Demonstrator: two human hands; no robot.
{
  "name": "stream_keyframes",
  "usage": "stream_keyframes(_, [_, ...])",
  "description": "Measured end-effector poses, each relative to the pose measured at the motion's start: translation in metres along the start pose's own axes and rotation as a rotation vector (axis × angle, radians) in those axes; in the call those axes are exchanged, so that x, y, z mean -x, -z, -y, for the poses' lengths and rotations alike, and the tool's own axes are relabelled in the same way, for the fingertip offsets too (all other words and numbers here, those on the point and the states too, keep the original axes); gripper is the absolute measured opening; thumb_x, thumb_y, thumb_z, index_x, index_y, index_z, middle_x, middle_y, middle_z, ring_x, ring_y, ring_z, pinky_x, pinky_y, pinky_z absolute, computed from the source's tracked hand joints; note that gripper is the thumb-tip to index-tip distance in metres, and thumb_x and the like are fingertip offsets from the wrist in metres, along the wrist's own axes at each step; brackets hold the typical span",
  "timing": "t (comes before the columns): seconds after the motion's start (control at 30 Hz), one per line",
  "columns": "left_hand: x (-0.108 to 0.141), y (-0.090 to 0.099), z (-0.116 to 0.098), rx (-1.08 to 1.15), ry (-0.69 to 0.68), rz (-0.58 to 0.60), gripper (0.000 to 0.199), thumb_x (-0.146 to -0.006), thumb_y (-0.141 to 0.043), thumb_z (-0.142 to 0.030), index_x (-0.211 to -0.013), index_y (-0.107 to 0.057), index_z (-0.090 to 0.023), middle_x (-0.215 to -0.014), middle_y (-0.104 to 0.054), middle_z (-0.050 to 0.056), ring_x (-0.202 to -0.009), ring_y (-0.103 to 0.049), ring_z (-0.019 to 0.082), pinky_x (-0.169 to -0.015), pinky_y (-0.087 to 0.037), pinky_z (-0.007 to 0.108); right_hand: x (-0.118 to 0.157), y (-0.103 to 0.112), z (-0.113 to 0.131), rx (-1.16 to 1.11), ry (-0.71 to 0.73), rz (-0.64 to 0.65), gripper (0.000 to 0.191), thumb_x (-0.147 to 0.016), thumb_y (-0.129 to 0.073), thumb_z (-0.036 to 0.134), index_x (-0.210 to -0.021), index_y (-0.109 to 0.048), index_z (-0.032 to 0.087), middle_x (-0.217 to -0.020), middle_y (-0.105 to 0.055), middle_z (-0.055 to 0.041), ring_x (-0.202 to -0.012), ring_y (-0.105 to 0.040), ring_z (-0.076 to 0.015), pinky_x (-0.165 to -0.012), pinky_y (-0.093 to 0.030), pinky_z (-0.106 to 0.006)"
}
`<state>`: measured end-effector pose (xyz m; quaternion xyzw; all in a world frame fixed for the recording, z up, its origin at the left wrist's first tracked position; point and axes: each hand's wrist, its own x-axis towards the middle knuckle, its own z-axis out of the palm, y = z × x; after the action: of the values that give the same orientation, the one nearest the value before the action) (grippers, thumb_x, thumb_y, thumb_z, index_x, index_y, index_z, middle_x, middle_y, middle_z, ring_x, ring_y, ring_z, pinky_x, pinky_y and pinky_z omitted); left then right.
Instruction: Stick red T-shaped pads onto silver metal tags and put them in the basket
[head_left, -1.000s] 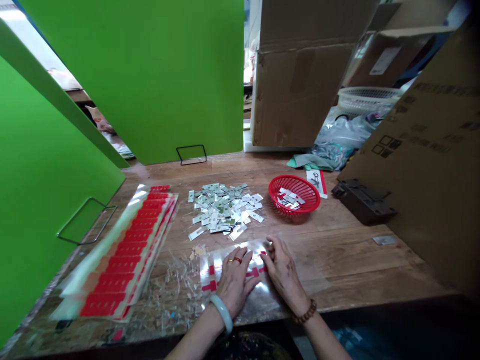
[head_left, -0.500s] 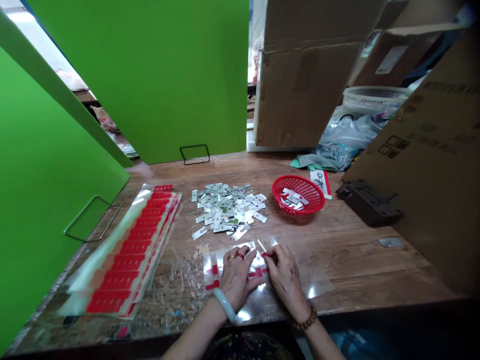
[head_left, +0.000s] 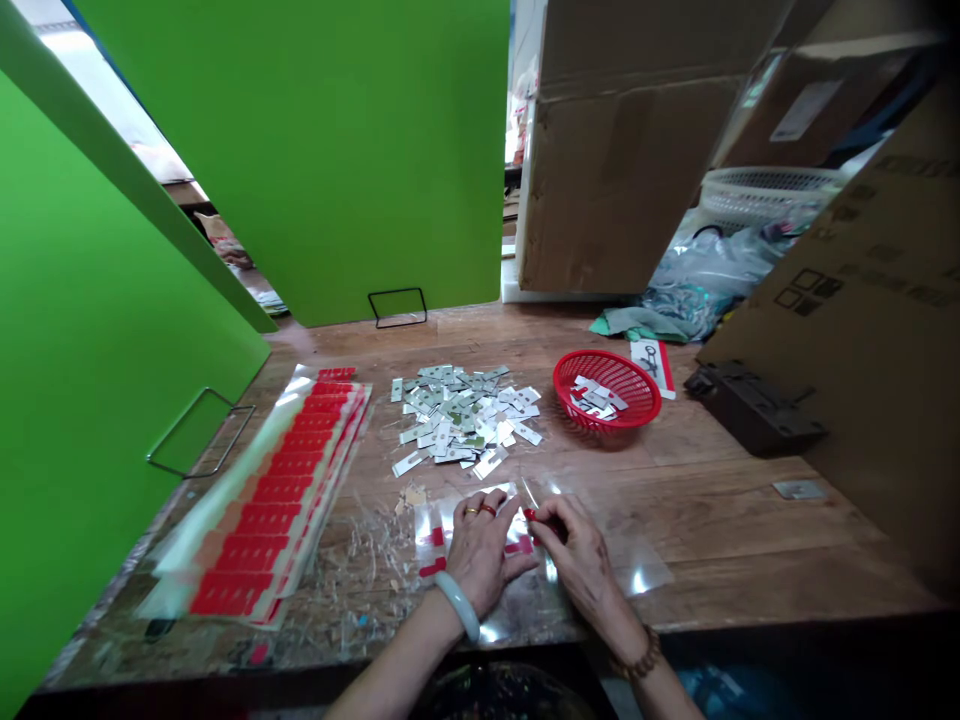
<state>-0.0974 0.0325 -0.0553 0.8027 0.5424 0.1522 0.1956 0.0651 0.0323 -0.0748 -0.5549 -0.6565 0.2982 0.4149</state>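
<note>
My left hand (head_left: 484, 545) lies over a clear plastic sheet (head_left: 496, 622), fingers spread and pressing it to the table. Red stickers show on the sheet: one red sticker (head_left: 519, 545) between thumb and forefinger, others left of the hand. My right hand (head_left: 577, 550) is closed at the sheet's right side, thumb and forefinger pinching a small red sticker (head_left: 530, 515). Its other fingers are curled under, partly hidden. Beyond the hands lies a heap of small flat silver-grey pieces (head_left: 469, 415). A red basket (head_left: 641, 405) holds similar pieces, some with red on them.
Layered sheets of red stickers (head_left: 259, 520) lie at the left. Green panels (head_left: 300, 160) and cardboard boxes (head_left: 630, 180) stand around the table. A dark metal block (head_left: 754, 410) sits at the right, near a small flat plate (head_left: 799, 490). Clear plastic scraps (head_left: 375, 550) litter the left front.
The view has shifted slightly, so things appear a little to the right. Between the hands, less red shows on the sheet, and more red shows at my right fingertips.
</note>
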Motion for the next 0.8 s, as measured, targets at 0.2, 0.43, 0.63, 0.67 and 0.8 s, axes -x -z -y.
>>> stream_keyframes(0.2, [-0.001, 0.001, 0.001, -0.021, -0.004, 0.016, 0.068, -0.071, -0.065, -0.052, -0.131, -0.043, -0.031, -0.126, -0.051, 0.009, -0.116, -0.043, 0.032, -0.096, -0.031, 0.048, 0.000, 0.008, 0.005, -0.046, -0.031, 0.076, 0.005, -0.080, -0.054, 0.018, -0.077, -0.055, 0.021, -0.080, -0.055, -0.0018, -0.076, -0.052, -0.0182, -0.068, -0.042, -0.029])
stream_keyframes(0.43, [-0.002, 0.001, 0.002, -0.050, -0.007, 0.021, 0.070, -0.068, -0.067, -0.054, -0.130, -0.044, -0.032, -0.125, -0.052, 0.010, -0.114, -0.043, 0.033, -0.094, -0.032, 0.049, 0.001, 0.009, 0.012, -0.118, -0.027, 0.053, 0.015, -0.082, -0.054, 0.024, -0.068, -0.055, 0.021, -0.073, -0.057, -0.0014, -0.073, -0.053, -0.0184, -0.070, -0.043, -0.031])
stream_keyframes(0.63, [-0.001, 0.006, -0.003, -0.001, 0.021, 0.046, 0.066, -0.068, -0.068, -0.050, -0.127, -0.050, -0.028, -0.127, -0.052, 0.012, -0.117, -0.042, 0.035, -0.096, -0.031, 0.051, 0.008, 0.015, 0.003, -0.368, -0.194, 0.072, 0.015, -0.080, -0.060, 0.034, -0.077, -0.058, 0.019, -0.078, -0.060, -0.0022, -0.075, -0.056, -0.0181, -0.070, -0.046, -0.029])
stream_keyframes(0.67, [0.000, 0.008, -0.002, 0.030, 0.022, 0.044, 0.062, -0.068, -0.069, -0.048, -0.125, -0.052, -0.028, -0.127, -0.052, 0.011, -0.117, -0.043, 0.034, -0.096, -0.031, 0.050, 0.009, 0.017, -0.002, -0.416, -0.237, 0.050, 0.016, -0.079, -0.062, 0.035, -0.080, -0.058, 0.019, -0.078, -0.060, -0.0020, -0.076, -0.057, -0.0178, -0.070, -0.047, -0.028])
stream_keyframes(0.8, [0.002, 0.022, 0.015, 0.209, 0.110, -0.046, 0.037, -0.078, -0.061, -0.040, -0.111, -0.062, -0.025, -0.116, -0.060, 0.009, -0.109, -0.052, 0.025, -0.093, -0.039, 0.038, 0.009, 0.022, -0.016, -0.551, -0.336, 0.001, 0.027, -0.071, -0.071, 0.034, -0.089, -0.057, 0.020, -0.086, -0.062, -0.0014, -0.081, -0.058, -0.0169, -0.072, -0.047, -0.026])
